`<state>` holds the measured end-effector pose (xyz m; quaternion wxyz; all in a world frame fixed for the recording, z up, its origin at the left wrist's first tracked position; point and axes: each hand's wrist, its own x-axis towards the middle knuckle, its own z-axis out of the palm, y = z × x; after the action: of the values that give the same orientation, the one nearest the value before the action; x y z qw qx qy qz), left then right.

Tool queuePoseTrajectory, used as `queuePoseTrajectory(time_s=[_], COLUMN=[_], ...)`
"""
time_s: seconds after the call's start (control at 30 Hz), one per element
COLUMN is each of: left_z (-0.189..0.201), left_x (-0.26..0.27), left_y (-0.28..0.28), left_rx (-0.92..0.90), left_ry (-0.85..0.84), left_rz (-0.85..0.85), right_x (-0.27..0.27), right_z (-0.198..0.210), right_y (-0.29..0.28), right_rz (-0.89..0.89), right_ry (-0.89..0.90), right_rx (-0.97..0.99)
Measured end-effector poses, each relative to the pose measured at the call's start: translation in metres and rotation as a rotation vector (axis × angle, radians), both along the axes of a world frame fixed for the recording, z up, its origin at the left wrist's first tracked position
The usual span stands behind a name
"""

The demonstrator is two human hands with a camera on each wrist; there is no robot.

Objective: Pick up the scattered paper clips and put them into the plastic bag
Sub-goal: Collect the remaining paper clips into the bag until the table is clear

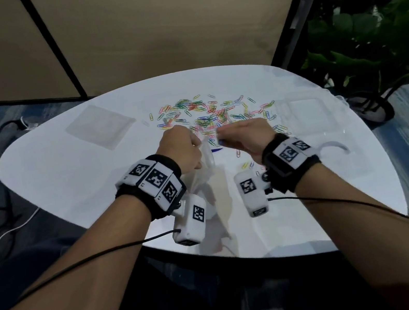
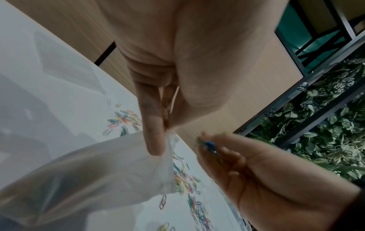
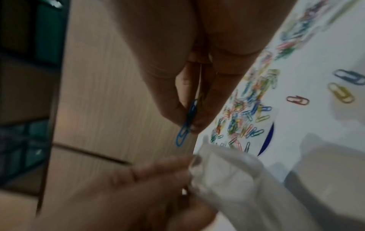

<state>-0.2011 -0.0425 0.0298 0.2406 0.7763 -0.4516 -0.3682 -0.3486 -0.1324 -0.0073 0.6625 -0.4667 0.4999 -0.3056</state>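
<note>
Fingers of the right hand pinched a blue paper clip just beside the clear plastic bag, whose rim the left hand pinched above the tabletop strewn with paper clips.

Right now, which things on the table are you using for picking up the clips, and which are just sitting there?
For the job:
- plastic bag, held by the left hand
- blue paper clip, pinched in the right hand
- scattered paper clips on the white table

Just lying about:
- flat clear bag
- clear box
- potted plant
</note>
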Motion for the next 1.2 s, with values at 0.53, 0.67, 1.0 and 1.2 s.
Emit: queuePoseTrajectory(time_s=[0.53, 0.67, 1.0, 1.2], left_z=[0.0, 0.003, 0.007, 0.005], left_x=[0.009, 0.027, 0.045, 0.059], left_y=[-0.008, -0.011, -0.034, -0.032], left_rx=[-0.02, 0.033, -0.01, -0.009], left_ry=[-0.026, -0.073, -0.08, -0.057], left_rz=[0.08, 0.037, -0.031, 0.005], right_x=[-0.062, -0.079, -0.003, 0.017], right_z=[-0.04, -0.091, -0.114, -0.103], right_y=[-0.011, 0.023, -0.05, -0.105], right_rz=[0.252, 0.337, -0.04, 0.116], right_ry=[0.94, 1.269, 1.007, 1.157], right_rx=[-0.147, 0.016, -0.2, -0.398])
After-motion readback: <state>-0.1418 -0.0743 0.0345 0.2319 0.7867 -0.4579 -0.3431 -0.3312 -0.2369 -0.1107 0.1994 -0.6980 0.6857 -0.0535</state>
